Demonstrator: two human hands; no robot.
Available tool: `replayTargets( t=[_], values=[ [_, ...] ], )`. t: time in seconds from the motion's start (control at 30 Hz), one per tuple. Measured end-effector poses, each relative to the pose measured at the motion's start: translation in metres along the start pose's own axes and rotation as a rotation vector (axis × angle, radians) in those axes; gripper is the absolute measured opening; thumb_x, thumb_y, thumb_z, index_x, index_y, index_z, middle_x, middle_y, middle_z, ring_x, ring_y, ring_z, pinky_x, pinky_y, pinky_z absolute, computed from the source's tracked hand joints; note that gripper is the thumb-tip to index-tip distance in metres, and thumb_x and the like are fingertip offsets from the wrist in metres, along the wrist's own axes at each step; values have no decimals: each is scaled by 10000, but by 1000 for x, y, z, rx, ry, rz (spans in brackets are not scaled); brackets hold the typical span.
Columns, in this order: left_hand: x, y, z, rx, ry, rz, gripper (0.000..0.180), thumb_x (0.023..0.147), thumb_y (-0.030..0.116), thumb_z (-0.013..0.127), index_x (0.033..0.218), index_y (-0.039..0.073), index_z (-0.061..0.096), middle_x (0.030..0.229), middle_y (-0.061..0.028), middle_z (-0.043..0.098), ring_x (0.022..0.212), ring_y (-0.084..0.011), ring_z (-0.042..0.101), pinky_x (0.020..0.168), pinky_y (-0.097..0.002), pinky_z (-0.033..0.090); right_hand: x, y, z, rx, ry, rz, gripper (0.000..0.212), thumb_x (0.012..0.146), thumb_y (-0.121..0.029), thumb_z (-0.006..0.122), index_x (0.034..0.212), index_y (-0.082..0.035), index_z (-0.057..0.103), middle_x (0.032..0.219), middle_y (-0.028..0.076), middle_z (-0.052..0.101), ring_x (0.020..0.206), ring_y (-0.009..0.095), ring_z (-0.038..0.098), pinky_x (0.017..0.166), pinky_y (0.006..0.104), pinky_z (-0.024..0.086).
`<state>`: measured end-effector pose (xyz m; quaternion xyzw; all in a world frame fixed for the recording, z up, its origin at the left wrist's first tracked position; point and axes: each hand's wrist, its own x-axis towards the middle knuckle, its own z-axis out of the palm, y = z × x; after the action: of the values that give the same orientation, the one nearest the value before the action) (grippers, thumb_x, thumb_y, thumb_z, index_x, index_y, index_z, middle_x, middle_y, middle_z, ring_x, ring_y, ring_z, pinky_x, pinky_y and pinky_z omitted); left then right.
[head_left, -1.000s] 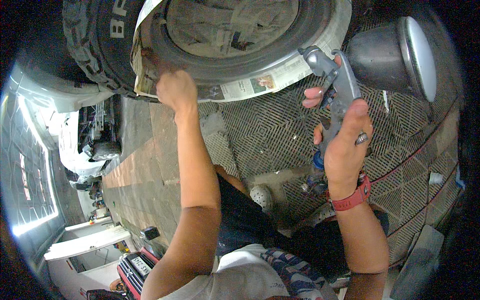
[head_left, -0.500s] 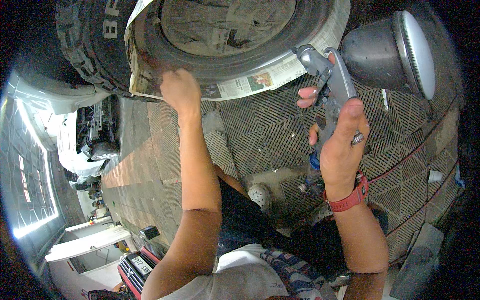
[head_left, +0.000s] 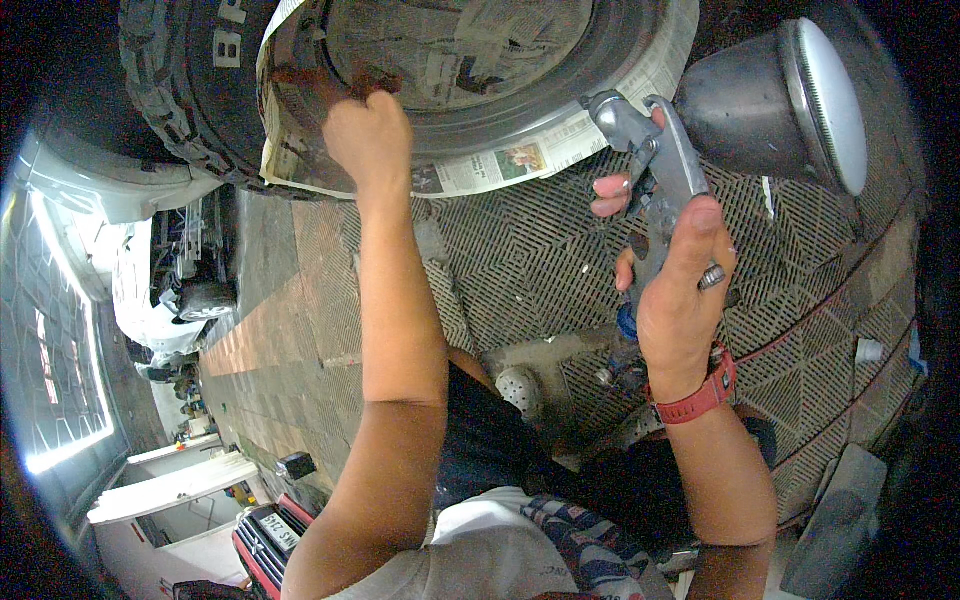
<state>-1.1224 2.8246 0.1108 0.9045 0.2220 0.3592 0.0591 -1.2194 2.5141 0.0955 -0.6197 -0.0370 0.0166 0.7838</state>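
My right hand (head_left: 680, 285) grips a metal spray gun (head_left: 665, 170), its thumb along the body and fingers round the handle. A dark cup (head_left: 750, 105) with a pale round end is on the gun, off to the right. My left hand (head_left: 370, 140) is closed, its knuckles up against the grey wheel rim (head_left: 455, 135); whatever its fingers hold is hidden. Newspaper sheets (head_left: 560, 150) ring the rim, lying over the tyre (head_left: 190, 90). More newspaper (head_left: 455, 50) covers the wheel's centre.
Ridged floor tiles (head_left: 520, 260) lie below the wheel. A thin red hose (head_left: 800, 330) runs across them at right, near a small white cup-like piece (head_left: 868, 350). Vehicles stand at left, one white (head_left: 150, 300), another red-fronted (head_left: 265, 540).
My left hand has moved up from the newspaper's lower edge to the rim. The right hand and spray gun have stayed nearly in place.
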Motion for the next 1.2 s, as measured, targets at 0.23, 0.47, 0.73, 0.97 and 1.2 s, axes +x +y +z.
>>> replayTargets(
  t=[0.23,0.47,0.73,0.97,1.2],
  values=[
    [-37,-36,15,60,34,-106,352,915,224,616,880,-119,688,891,-387,712,869,-580,706,849,-648,541,0,-1,2,8,15,8,740,1155,-619,302,1595,-57,496,1144,108,777,938,135,720,551,258,514],
    [-21,-41,11,113,30,-91,350,882,201,606,852,-139,684,886,-401,707,860,-577,710,852,-646,543,1,1,2,-16,16,15,729,1160,-605,296,1603,-59,491,1140,111,778,942,140,725,551,258,515],
    [-20,-49,10,136,103,-94,376,891,230,605,849,-136,677,899,-387,716,877,-572,710,833,-624,554,3,1,2,10,21,27,719,1162,-599,295,1596,-62,495,1144,121,776,950,150,729,553,257,515],
    [-33,-19,14,183,-95,-47,379,902,257,606,857,-92,749,896,-352,740,877,-539,736,842,-607,575,5,3,2,103,86,57,674,1143,-605,387,1515,-77,583,1103,53,755,877,79,658,535,226,466],
    [10,-66,44,495,-232,282,400,947,350,619,829,19,809,826,-271,762,770,-438,771,696,-569,616,3,3,3,14,19,41,702,1172,-581,286,1596,-62,494,1129,110,776,953,135,720,552,255,513]
  ],
)
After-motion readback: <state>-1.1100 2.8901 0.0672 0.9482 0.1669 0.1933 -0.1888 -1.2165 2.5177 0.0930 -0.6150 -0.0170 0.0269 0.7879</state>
